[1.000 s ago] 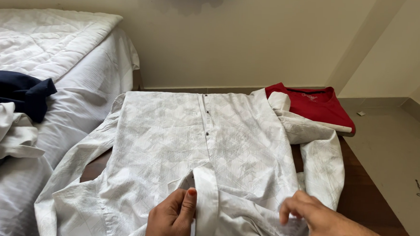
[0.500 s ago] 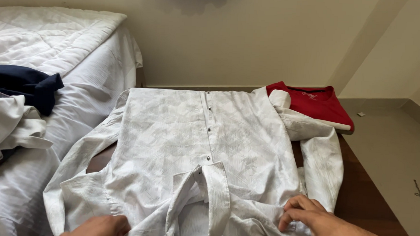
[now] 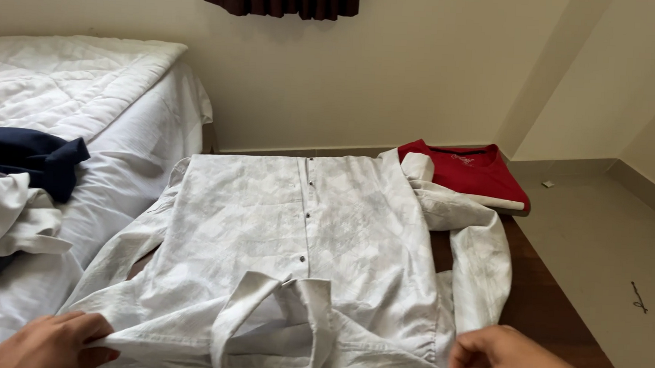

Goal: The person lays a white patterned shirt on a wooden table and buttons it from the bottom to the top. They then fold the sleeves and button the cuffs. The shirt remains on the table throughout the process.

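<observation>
Hands (image 3: 50, 341) on flat, buttoned white shirt (image 3: 309, 243).

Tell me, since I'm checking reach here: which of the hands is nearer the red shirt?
Right. The right hand grips the white shirt at its near right shoulder, below the red shirt; the left hand holds the opposite shoulder, farther away.

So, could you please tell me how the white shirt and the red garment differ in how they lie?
The white shirt lies spread open, front up, sleeves out; the red garment lies folded flat. The left hand and right hand pinch the white shirt; nothing touches the red garment. Both rest on the dark wooden table.
</observation>
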